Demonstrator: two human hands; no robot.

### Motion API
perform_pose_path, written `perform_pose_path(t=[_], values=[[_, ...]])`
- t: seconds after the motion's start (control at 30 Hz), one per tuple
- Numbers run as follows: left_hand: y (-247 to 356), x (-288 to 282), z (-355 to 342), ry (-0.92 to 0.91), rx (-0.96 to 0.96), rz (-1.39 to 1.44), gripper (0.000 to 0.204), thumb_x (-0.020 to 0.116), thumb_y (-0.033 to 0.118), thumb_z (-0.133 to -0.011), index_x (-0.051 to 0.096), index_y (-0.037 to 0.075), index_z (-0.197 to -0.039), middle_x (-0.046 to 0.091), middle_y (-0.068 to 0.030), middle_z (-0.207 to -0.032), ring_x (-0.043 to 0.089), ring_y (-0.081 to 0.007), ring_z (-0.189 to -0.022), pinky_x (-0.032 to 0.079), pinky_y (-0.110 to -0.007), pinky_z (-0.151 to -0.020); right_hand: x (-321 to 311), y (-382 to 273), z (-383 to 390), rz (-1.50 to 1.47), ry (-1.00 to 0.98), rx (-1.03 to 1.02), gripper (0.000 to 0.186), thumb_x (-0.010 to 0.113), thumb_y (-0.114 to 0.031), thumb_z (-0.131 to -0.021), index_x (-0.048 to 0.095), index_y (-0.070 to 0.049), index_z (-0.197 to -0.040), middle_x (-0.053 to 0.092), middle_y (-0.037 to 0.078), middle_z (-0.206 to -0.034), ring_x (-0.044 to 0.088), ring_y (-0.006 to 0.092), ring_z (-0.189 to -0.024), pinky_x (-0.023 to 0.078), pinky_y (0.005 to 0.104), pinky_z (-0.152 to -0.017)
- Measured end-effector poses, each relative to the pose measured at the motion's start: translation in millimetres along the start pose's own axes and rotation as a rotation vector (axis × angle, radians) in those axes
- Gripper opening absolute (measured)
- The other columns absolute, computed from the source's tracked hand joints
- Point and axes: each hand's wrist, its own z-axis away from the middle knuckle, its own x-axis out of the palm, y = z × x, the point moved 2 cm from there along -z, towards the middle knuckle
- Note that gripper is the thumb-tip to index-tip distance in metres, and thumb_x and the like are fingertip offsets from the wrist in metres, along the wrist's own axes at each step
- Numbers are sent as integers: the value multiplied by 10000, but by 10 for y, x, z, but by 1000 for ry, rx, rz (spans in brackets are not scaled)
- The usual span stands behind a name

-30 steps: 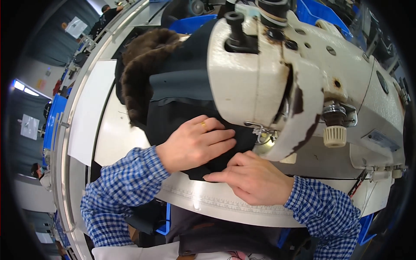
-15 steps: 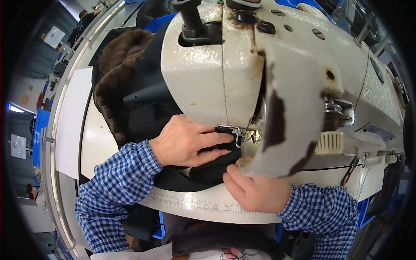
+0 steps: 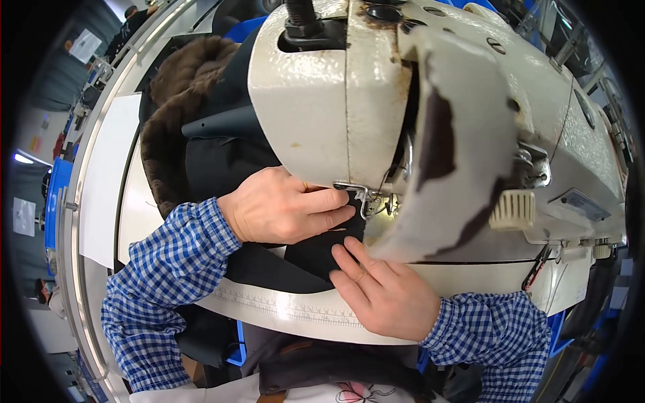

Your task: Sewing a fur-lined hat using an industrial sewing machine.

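Observation:
A black fabric piece [image 3: 309, 266] lies on the white sewing table beside the needle area of a sewing machine [image 3: 302, 114]. My left hand [image 3: 282, 208] is closed on this fabric, its fingers drawn together just left of the presser foot [image 3: 371, 205]; the thumb is hidden. My right hand [image 3: 386, 292] rests open at the fabric's right edge, fingers stretched out, fingertips touching or close to the cloth. Brown fur [image 3: 161, 148] borders the dark garment farther left. A worn, blurred white cover [image 3: 467, 114] hides part of the needle area.
A printed ruler strip [image 3: 282, 305] runs along the table's front edge. White paper [image 3: 111, 181] lies at the left, next to a metal rail. Small red-and-black snips [image 3: 536, 270] lie at the right. Another person [image 3: 131, 27] is far off at the upper left.
My left hand has shifted slightly left and its fingers have drawn together. My right fingers have straightened from a curled pose by the cover. The fabric's front edge has changed shape.

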Motion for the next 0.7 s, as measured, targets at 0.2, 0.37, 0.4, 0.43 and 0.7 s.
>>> perform_pose_path(t=[0.2, 0.37, 0.4, 0.43, 0.7], values=[[-4, 3, 1, -14, -7, -7, 279, 732, 161, -777, 761, 84, -1043, 597, 19, -993, 641, -165, -899, 574, -299, -671, 5, -44, 27, -28, -21, 31, 222, 637, -143, -871, 668, -4, -1041, 668, 208, -1306, 627, 320, -1248, 544, 317, -851], [7, 57, 21, -5, -78, 35, 303, 725, 169, -767, 756, 83, -1056, 600, 20, -978, 647, -171, -918, 573, -304, -695, -6, -49, 5, -23, -29, 68, 184, 635, -135, -880, 663, -11, -1012, 652, 212, -1341, 648, 326, -1220, 553, 363, -871], [12, 32, 15, -9, -81, 32, 306, 729, 171, -761, 756, 83, -1054, 603, 22, -977, 649, -172, -920, 574, -308, -697, 17, -42, 6, -24, -30, 71, 184, 635, -135, -880, 663, -11, -1012, 652, 212, -1341, 648, 326, -1220, 553, 363, -871], [17, 19, 5, -8, -81, 30, 310, 732, 174, -756, 756, 83, -1052, 606, 24, -977, 652, -174, -921, 574, -312, -699, 45, -33, 14, -7, 3, 46, 169, 622, -155, -885, 628, -1, -954, 660, 245, -1289, 634, 362, -1219, 546, 403, -926], [55, 526, 595, -221, -440, 416, 242, 657, 170, -942, 703, 61, -1153, 676, -66, -1040, 648, -204, -895, 543, -329, -748, 41, -56, -17, -101, 5, 57, 198, 593, -192, -890, 568, 2, -859, 665, 295, -1217, 631, 394, -1158, 538, 464, -983]])
